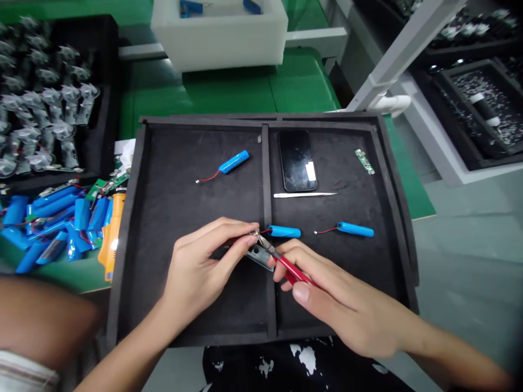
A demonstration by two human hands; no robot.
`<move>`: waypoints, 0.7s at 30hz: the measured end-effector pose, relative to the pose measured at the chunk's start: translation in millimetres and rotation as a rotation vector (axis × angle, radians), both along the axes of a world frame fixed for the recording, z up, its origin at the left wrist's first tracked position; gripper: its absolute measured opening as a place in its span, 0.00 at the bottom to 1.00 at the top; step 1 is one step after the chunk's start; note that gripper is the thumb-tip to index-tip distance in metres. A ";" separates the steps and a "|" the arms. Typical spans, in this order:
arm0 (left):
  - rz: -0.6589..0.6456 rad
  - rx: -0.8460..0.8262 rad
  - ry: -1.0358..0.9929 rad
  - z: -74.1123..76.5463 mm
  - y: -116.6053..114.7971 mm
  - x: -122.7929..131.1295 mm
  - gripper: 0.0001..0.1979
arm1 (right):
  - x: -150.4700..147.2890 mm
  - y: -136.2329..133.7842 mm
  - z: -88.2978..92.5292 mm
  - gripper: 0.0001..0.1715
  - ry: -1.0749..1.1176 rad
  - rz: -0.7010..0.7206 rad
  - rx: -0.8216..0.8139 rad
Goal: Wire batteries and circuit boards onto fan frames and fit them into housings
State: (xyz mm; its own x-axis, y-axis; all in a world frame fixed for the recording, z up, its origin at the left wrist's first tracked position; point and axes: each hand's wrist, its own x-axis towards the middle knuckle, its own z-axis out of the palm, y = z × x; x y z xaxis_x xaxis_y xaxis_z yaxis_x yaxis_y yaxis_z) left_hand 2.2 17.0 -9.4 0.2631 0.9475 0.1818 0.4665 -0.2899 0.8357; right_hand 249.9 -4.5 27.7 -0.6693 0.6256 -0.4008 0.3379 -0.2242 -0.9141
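Over the divider of a black tray (pixel 204 338), my left hand (pixel 208 261) pinches a small part at the end of a red wire. That wire runs to a blue battery (pixel 285 232) just right of the divider. My right hand (pixel 330 288) is wrapped round red-handled pliers (pixel 295 269), whose jaws meet the small part at my left fingertips. Beneath the jaws is a grey housing (pixel 260 256), partly hidden by my fingers. Two more blue batteries with red wires, one at the upper left (pixel 234 162) and one at the right (pixel 356 229), lie in the tray.
A black phone (pixel 297 160), a pointed white stick (pixel 304 195) and a green circuit board (pixel 364 161) lie in the tray's right half. Blue batteries (pixel 57 202) and an orange tool (pixel 114 234) are at the left. Behind stands a white foam box (pixel 220 41). Someone's arm (pixel 41 310) shows lower left.
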 end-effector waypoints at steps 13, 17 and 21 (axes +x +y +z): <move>-0.028 0.152 0.093 0.6 -6.5 4.0 0.12 | -4.8 -6.6 -7.7 0.13 0.033 -0.149 0.127; -0.028 0.188 0.116 -0.3 -7.5 5.4 0.13 | -5.2 -6.4 -10.3 0.14 0.029 -0.141 0.150; -0.018 0.214 0.148 -1.2 -9.1 6.7 0.13 | -5.1 -6.9 -11.0 0.16 0.015 -0.136 0.152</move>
State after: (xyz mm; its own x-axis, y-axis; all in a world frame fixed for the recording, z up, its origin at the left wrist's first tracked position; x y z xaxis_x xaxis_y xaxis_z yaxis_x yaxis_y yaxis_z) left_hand 8.9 7.9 -10.6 0.3179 0.8864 0.3364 0.5722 -0.4623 0.6774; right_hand 244.8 -11.4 16.7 -0.5794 0.7633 -0.2858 0.3003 -0.1261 -0.9455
